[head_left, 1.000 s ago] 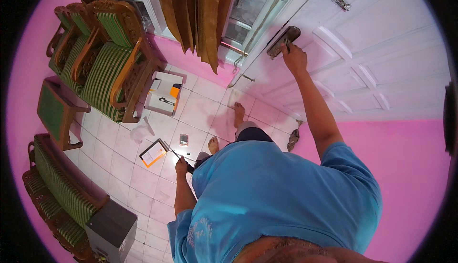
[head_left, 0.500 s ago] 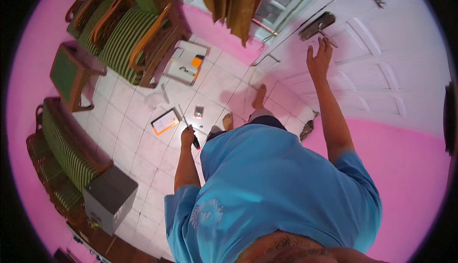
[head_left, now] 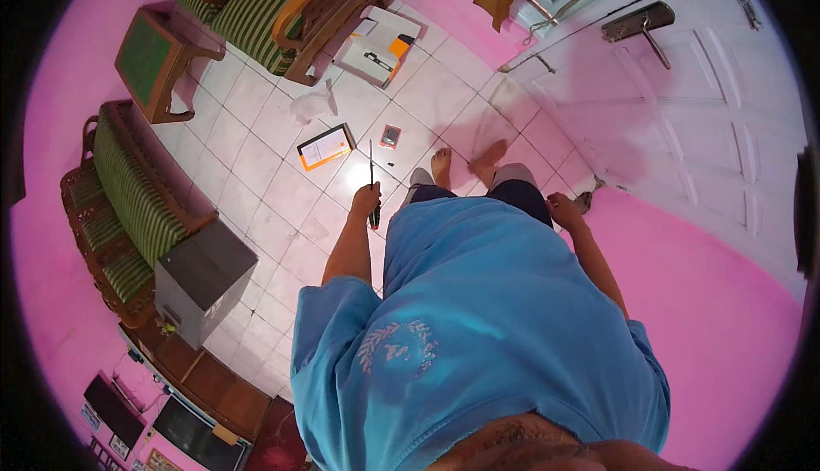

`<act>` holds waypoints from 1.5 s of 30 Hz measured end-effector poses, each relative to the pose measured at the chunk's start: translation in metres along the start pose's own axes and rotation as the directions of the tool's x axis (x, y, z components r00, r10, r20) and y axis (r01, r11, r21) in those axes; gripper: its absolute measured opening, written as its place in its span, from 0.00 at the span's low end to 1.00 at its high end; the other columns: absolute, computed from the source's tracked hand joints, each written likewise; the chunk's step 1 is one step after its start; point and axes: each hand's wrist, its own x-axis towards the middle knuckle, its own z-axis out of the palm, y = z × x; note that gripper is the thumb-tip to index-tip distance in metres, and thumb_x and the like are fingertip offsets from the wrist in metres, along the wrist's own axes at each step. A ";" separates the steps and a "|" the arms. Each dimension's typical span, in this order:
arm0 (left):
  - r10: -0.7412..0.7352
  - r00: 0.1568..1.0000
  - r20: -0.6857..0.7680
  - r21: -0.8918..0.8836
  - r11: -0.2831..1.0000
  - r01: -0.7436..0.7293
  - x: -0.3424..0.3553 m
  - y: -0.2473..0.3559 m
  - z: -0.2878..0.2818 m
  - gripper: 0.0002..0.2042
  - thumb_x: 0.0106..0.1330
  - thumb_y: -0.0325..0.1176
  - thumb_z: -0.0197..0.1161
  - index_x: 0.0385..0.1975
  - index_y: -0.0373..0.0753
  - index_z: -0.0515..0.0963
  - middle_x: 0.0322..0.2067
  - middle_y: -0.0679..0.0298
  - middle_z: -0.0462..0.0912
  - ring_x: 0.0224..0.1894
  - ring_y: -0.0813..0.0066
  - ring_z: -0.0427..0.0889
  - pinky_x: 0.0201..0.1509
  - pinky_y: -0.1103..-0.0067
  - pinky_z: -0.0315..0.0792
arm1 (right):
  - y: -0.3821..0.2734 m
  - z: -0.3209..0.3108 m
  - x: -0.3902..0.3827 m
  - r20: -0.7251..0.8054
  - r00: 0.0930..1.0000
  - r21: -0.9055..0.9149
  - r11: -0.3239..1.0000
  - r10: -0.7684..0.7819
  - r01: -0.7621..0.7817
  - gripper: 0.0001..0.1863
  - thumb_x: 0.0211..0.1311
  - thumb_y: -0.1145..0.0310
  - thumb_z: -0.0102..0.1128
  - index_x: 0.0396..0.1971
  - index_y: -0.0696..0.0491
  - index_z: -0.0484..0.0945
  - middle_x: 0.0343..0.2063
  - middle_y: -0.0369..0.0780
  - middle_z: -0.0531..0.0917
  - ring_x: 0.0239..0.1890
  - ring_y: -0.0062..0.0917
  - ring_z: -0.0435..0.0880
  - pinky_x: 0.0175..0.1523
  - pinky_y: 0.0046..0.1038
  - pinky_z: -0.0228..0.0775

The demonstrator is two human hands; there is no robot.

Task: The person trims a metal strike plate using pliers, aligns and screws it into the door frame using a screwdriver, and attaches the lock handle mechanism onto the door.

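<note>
My left hand [head_left: 367, 200] is closed round the black and red handle of a long screwdriver [head_left: 371, 159], its thin shaft pointing away from me above the tiles. Low beside my right thigh hangs my right hand [head_left: 564, 210], loosely curled, with nothing visible in it. Farther right is the white panelled door [head_left: 683, 129], with a dark handle plate and lever [head_left: 653, 40], apart from my hand. On the floor ahead lie an orange-edged flat box [head_left: 325, 148], a small packet [head_left: 390, 136] and a tiny dark piece [head_left: 391, 163].
An open white carton [head_left: 367, 57] with a dark item in it and a crumpled clear plastic bag [head_left: 314, 105] lie farther off. Green-striped wooden chairs [head_left: 260, 23], a small green-topped table [head_left: 141, 61], a bench [head_left: 128, 198] and a grey cabinet [head_left: 205, 274] stand to the left.
My right hand has come away from the door lever and down beside my thigh. The screwdriver stays in my left hand. My view has swung, and both feet now stand closer together.
</note>
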 end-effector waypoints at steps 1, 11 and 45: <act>-0.040 0.999 0.027 0.002 0.999 0.040 -0.002 0.001 -0.001 0.23 0.71 0.50 0.48 0.32 0.32 0.78 0.20 0.58 0.81 0.22 0.69 0.82 0.30 0.72 0.77 | 0.005 0.008 -0.008 0.017 0.999 0.111 0.993 0.046 -0.048 0.18 0.66 0.59 0.56 0.45 0.60 0.78 0.42 0.49 0.83 0.46 0.41 0.82 0.51 0.37 0.73; 0.132 0.948 0.290 0.026 0.989 -0.146 -0.056 0.101 -0.009 0.21 0.61 0.51 0.66 0.29 0.34 0.80 0.24 0.61 0.83 0.21 0.75 0.79 0.24 0.76 0.74 | -0.023 0.077 -0.031 0.281 0.955 0.466 0.884 -0.099 -0.046 0.25 0.57 0.54 0.61 0.47 0.59 0.80 0.43 0.49 0.84 0.47 0.37 0.83 0.53 0.35 0.73; 0.117 0.542 0.832 0.288 0.744 -0.603 0.197 0.268 0.057 0.18 0.71 0.44 0.45 0.34 0.34 0.77 0.24 0.58 0.79 0.29 0.66 0.79 0.37 0.69 0.74 | -0.070 0.121 0.068 0.372 0.921 0.439 0.896 -0.115 -0.066 0.25 0.64 0.48 0.51 0.43 0.56 0.79 0.38 0.52 0.83 0.44 0.48 0.81 0.54 0.44 0.71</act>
